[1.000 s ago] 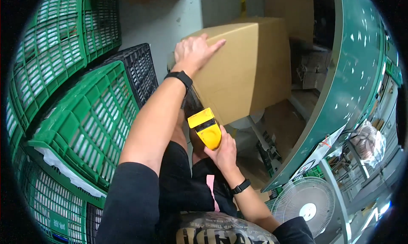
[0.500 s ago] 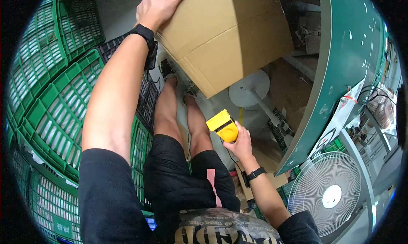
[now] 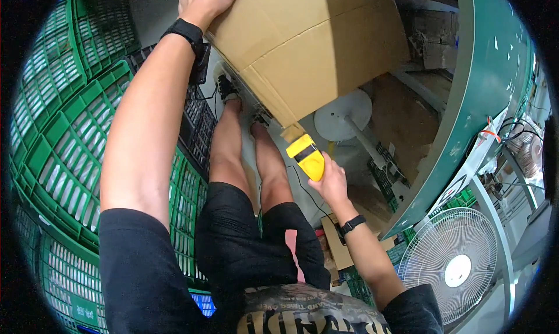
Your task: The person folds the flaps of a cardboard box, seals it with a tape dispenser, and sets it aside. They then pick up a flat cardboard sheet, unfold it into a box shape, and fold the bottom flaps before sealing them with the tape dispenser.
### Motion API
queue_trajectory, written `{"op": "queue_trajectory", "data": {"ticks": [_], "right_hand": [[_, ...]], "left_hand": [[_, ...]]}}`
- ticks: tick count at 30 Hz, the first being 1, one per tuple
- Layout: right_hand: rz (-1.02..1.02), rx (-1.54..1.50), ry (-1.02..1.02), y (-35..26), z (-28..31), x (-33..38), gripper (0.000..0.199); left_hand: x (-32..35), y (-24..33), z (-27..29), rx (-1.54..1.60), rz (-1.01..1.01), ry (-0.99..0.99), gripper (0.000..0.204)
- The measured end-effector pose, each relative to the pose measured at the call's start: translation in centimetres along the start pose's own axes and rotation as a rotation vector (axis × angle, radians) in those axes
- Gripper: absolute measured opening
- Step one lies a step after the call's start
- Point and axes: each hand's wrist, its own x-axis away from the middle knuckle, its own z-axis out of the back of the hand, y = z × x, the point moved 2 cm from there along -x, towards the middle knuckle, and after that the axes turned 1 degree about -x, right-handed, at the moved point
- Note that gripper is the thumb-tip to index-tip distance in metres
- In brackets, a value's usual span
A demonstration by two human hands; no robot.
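Note:
A large brown cardboard box (image 3: 291, 48) fills the upper middle, one corner pointing down toward my legs. My left hand (image 3: 208, 1) grips its upper left edge, the fingertips partly cut off by the picture's top. In my right hand (image 3: 332, 182) is a yellow tape dispenser (image 3: 305, 156) with a black band, held just below that lower corner. A short strip of brownish see-through tape (image 3: 292, 131) shows between the box corner and the dispenser's front.
Green plastic crates (image 3: 75, 159) stack along the left, with a black crate (image 3: 198, 124) beside my leg. To the right stands a curved green panel (image 3: 460, 118), and a white fan (image 3: 457, 270) below it. A round grey base with a pole (image 3: 343, 115) stands under the box.
The tape dispenser has tilted more upright near the box corner, and a strip of tape now shows between them. My left hand and the box have shifted slightly up and left in view.

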Motion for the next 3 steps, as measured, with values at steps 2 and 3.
{"op": "queue_trajectory", "data": {"ticks": [2, 3], "right_hand": [[-0.025, 0.065, -0.041, -1.7, -0.3, -1.0, 0.094], [-0.08, 0.038, -0.072, -2.3, -0.2, -1.4, 0.095]], "left_hand": [[-0.3, -0.3, 0.2, 0.025, -0.021, -0.007, 0.066], [-0.5, -0.5, 0.0, -0.007, -0.03, 0.013, 0.067]]}}
